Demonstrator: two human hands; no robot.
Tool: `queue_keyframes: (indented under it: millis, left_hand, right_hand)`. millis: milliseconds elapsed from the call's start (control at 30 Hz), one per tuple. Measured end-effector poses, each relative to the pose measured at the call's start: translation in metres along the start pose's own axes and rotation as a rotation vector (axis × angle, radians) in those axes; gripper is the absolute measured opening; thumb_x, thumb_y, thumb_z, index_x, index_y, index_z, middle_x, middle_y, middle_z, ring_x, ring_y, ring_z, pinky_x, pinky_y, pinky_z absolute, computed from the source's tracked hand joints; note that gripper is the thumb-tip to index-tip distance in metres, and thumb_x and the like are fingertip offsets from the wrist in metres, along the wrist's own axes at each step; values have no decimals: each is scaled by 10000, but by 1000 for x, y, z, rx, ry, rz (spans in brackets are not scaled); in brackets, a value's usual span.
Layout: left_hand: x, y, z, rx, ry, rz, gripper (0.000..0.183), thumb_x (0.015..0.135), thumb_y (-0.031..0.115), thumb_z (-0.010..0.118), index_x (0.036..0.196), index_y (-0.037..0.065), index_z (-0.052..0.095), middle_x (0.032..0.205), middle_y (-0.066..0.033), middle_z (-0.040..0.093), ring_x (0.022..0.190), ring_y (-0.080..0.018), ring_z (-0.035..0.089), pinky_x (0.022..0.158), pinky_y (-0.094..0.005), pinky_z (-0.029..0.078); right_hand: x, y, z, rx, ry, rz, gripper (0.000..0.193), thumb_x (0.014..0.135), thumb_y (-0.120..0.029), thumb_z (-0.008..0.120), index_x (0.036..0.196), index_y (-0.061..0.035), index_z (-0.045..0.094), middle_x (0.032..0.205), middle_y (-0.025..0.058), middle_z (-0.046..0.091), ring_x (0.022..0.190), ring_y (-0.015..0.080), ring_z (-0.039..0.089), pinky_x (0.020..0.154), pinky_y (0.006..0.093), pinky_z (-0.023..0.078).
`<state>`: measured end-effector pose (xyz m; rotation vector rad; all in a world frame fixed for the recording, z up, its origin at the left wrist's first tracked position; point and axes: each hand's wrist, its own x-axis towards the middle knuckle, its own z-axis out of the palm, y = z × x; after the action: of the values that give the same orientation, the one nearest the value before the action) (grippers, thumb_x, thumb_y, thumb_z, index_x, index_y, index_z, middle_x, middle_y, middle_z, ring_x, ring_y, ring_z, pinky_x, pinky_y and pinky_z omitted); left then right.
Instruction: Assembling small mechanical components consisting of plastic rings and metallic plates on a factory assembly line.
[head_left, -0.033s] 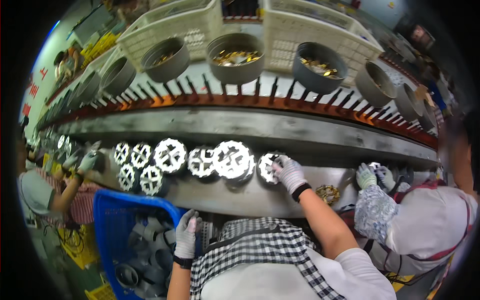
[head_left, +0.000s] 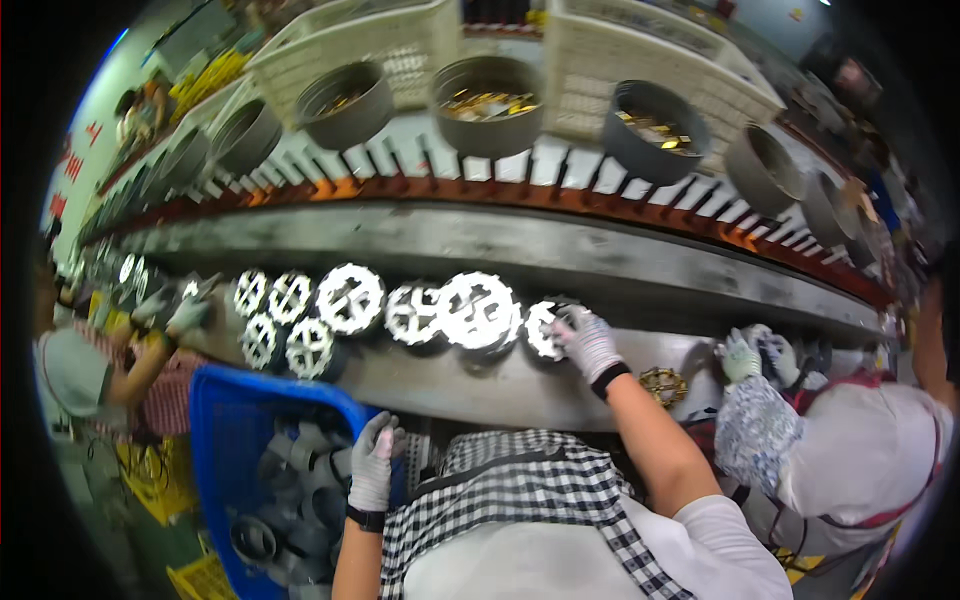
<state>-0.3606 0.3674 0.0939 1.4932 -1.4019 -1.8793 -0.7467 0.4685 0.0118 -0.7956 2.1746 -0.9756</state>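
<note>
My right hand (head_left: 588,342), in a pale glove, has its fingers closed on a round grey part with a bright toothed ring face (head_left: 543,328) on the metal bench. Left of it, close together, stand a large toothed-ring part (head_left: 478,312) and a slightly smaller one (head_left: 414,314). Another large one (head_left: 350,299) and several small ones (head_left: 309,349) continue the group leftward. My left hand (head_left: 376,465), gloved, hangs beside the right rim of a blue crate (head_left: 330,390). Its thumb and fingers are apart, with nothing visible in them.
Grey ring-shaped pieces (head_left: 300,480) fill the blue crate. A small gold-coloured ring piece (head_left: 662,386) lies right of my right wrist. Grey tubs (head_left: 489,130) with shiny metal bits stand above the bench, before white crates (head_left: 660,60). Co-workers' hands (head_left: 742,358) work at both sides.
The whole view has shifted slightly. My right hand stays on the same round part and my left hand stays beside the blue crate.
</note>
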Motion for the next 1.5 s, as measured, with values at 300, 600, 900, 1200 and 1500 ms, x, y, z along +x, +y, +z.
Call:
queue_keyframes:
  millis: [300, 600, 900, 1200, 1500]
  left_hand:
    - [-11, -30, -193, 93, 749, 285, 424, 922, 208, 608, 1252, -31, 488, 1130, -86, 604, 949, -148, 601, 802, -255, 497]
    - [41, -159, -226, 1195, -142, -689, 973, 614, 423, 778, 1427, 124, 336, 1456, -143, 386, 1300, -363, 412, 1042, -418, 388]
    - [18, -246, -278, 1454, -290, -330, 731, 635, 469, 724, 1224, 80, 535, 1204, -174, 572, 1128, -340, 532, 970, -437, 419]
    - [-47, -14, -237, -329, 357, -44, 508, 924, 374, 542, 1263, -1, 491, 1234, -145, 551, 1106, -276, 543, 945, -417, 460]
    - [-3, 53, -102, 35, -99, 275, 501, 902, 394, 601, 1179, -12, 501, 882, -71, 607, 857, -193, 604, 833, -345, 482]
  right_hand:
    - [-46, 86, -47, -971, 172, 98, 709, 723, -278, 745, 1355, -117, 465, 1316, 149, 526, 1193, 316, 510, 1016, 369, 407]
    - [-57, 131, -76, -771, -45, 545, 781, 622, -226, 803, 1323, -84, 487, 1246, 203, 554, 1141, 335, 551, 965, 388, 458]
    - [-55, 80, -63, -472, 246, 521, 527, 732, -342, 693, 1120, 7, 622, 1104, 234, 638, 1033, 346, 622, 891, 400, 490]
    - [-113, 141, 5, -460, 430, 6, 472, 634, -48, 727, 1073, -23, 555, 1250, 211, 503, 1232, 359, 438, 1056, 409, 368]
    - [-94, 144, 15, -338, 509, -69, 703, 656, -325, 780, 1256, -53, 532, 1336, 211, 461, 1251, 361, 425, 1061, 443, 360]
